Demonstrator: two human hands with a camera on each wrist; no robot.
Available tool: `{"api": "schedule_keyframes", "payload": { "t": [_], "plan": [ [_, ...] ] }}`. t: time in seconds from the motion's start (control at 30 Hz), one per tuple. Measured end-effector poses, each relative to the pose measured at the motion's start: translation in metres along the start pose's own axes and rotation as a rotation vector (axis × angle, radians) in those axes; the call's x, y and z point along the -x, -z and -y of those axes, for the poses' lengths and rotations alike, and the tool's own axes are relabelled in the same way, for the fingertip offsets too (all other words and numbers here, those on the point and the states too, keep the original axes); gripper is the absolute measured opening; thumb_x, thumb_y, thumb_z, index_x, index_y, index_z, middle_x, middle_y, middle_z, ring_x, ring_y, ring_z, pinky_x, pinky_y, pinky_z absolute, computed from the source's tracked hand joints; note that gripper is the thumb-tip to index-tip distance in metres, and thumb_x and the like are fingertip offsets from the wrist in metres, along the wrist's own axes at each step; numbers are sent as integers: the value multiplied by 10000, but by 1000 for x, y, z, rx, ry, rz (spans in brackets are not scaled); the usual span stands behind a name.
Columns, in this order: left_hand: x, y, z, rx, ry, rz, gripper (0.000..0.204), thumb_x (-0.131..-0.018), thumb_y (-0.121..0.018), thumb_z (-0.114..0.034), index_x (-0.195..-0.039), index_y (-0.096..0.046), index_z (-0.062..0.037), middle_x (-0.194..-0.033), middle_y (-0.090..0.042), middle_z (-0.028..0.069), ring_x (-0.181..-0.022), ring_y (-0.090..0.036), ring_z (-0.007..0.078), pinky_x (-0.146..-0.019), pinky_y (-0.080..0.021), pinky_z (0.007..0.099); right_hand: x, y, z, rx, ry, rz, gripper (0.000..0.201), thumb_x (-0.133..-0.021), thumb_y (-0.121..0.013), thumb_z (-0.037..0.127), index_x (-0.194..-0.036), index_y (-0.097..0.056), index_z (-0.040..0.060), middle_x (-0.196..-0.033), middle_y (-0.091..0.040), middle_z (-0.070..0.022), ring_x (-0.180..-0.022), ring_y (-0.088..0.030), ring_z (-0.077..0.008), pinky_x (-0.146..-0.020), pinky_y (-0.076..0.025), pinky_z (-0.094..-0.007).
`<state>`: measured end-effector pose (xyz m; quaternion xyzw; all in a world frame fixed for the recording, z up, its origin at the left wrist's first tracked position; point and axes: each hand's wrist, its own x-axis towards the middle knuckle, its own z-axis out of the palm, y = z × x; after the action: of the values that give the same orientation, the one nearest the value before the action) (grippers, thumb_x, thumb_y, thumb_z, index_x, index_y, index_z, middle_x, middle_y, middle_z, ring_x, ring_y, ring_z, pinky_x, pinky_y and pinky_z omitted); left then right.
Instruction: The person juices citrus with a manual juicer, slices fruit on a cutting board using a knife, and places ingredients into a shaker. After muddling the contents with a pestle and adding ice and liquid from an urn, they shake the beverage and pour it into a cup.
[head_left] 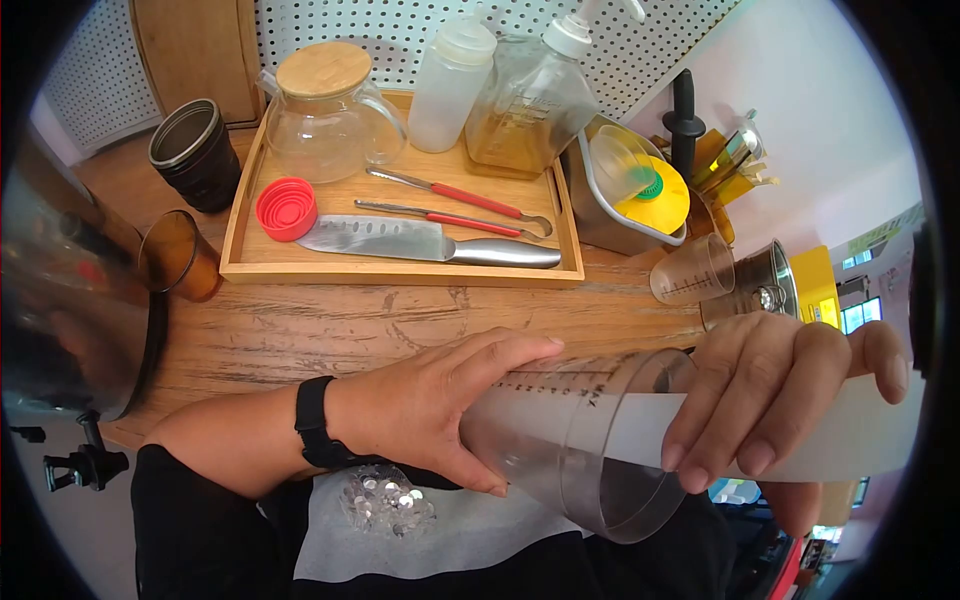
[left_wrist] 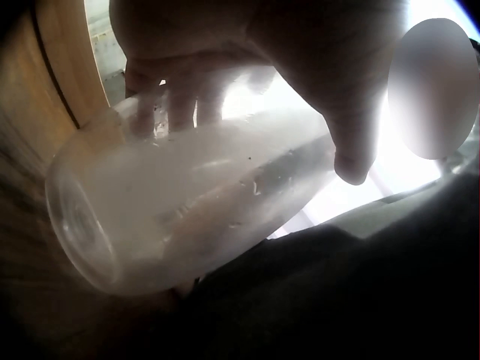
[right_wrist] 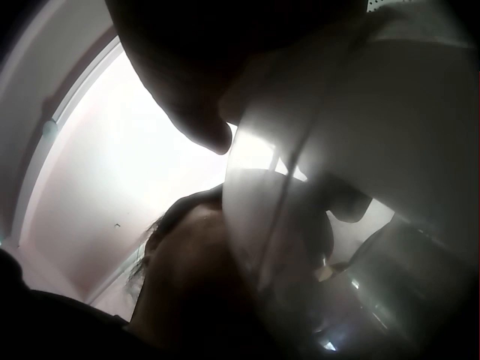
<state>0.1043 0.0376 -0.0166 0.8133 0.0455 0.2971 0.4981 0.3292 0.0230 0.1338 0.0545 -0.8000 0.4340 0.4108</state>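
My left hand (head_left: 425, 400) grips a large clear plastic measuring cup (head_left: 535, 455), tilted on its side with its wide mouth to the right. Dark scale marks and the word MAX run along the wall. In the left wrist view the fingers wrap the far side of the cup (left_wrist: 165, 210), its round base toward the lower left. At the mouth, my right hand (head_left: 770, 395) pinches a white sheet (head_left: 865, 435), fingers above and thumb below. Part of the sheet overlaps the cup's opening. The right wrist view is dark, with the cup (right_wrist: 390, 135) filling its right side.
A wooden tray (head_left: 400, 270) holds a knife (head_left: 390, 238), red-handled tongs (head_left: 465, 197), a glass teapot (head_left: 325, 130) and bottles. Beside it stand an amber glass (head_left: 185, 260), a bin (head_left: 600, 205) and a small measuring cup (head_left: 690, 275). Clear plastic with silvery dots (head_left: 385, 500) lies on the lap.
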Motion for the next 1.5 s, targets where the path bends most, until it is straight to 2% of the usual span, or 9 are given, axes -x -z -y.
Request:
{"api": "schedule_keyframes", "payload": {
  "t": [0.63, 0.73, 0.87, 0.97, 1.17, 1.23, 1.37, 1.43, 1.5],
  "plan": [
    [-1, 1, -1, -21, -17, -11, 1130, -537, -916, -256, -1445, -284, -29, -1331, -452, 198, -1241, -474, 345, -1033, -389, 402, -1, -14, -7, -36, 57, -149, 725, -745, -799, 99, -1301, -360, -55, -794, -599, -146, -551, -674, -241, -428, -603, -322],
    [-1, 3, -2, -19, -14, -14, 1125, -539, -914, -259, -1444, -285, -29, -1328, -453, 198, -1237, -477, 346, -1031, -391, 404, 10, -5, 15, 19, 32, -174, 753, -745, -798, 99, -1318, -334, -55, -801, -598, -149, -577, -681, -242, -437, -608, -317],
    [-1, 2, -1, -5, -42, -5, 1125, -540, -914, -258, -1442, -282, -28, -1322, -456, 198, -1230, -483, 349, -1028, -394, 405, 11, -3, 14, 43, 33, -145, 787, -746, -803, 113, -1331, -302, -51, -816, -600, -149, -592, -685, -242, -442, -612, -314],
    [-2, 2, -1, -9, -30, -22, 1129, -540, -915, -261, -1444, -281, -30, -1317, -457, 197, -1224, -486, 348, -1025, -396, 403, 6, -3, 8, 12, -20, -43, 817, -743, -807, 123, -1342, -277, -44, -821, -600, -145, -607, -688, -242, -454, -615, -309],
    [-1, 1, 0, 5, -55, -25, 1123, -546, -913, -253, -1451, -282, -39, -1302, -466, 191, -1211, -490, 346, -1018, -399, 404, 7, 2, 20, 62, -67, -60, 821, -756, -800, 108, -1367, -263, -5, -878, -606, -153, -655, -696, -249, -530, -637, -347],
    [-2, 2, -1, 12, -39, -18, 1114, -551, -911, -261, -1448, -290, -39, -1306, -465, 189, -1216, -487, 346, -1020, -397, 404, 0, 1, 15, 46, -142, 42, 813, -760, -799, 101, -1363, -263, 3, -917, -606, -157, -680, -700, -258, -591, -645, -357],
    [-5, 10, -7, -71, -46, -32, 1082, -560, -906, -289, -1435, -323, -35, -1314, -474, 185, -1221, -487, 348, -1027, -390, 403, 5, 10, 15, 31, -104, 73, 817, -756, -806, 111, -1357, -263, 4, -949, -604, -164, -712, -705, -265, -657, -638, -370],
    [-6, 16, -14, -130, -37, -71, 1046, -572, -892, -264, -1426, -334, -38, -1283, -496, 186, -1189, -502, 358, -1008, -406, 405, 5, 17, 18, 89, -130, 143, 774, -780, -802, 195, -1334, -293, 18, -981, -595, -146, -766, -705, -255, -733, -619, -375],
    [-7, 23, -17, -182, -23, -102, 1010, -583, -879, -239, -1417, -344, -42, -1252, -518, 188, -1157, -517, 368, -989, -422, 406, 2, 21, 3, 83, -83, 98, 733, -792, -792, 252, -1302, -319, 22, -981, -586, -132, -787, -699, -246, -753, -605, -376]
  ]
}}
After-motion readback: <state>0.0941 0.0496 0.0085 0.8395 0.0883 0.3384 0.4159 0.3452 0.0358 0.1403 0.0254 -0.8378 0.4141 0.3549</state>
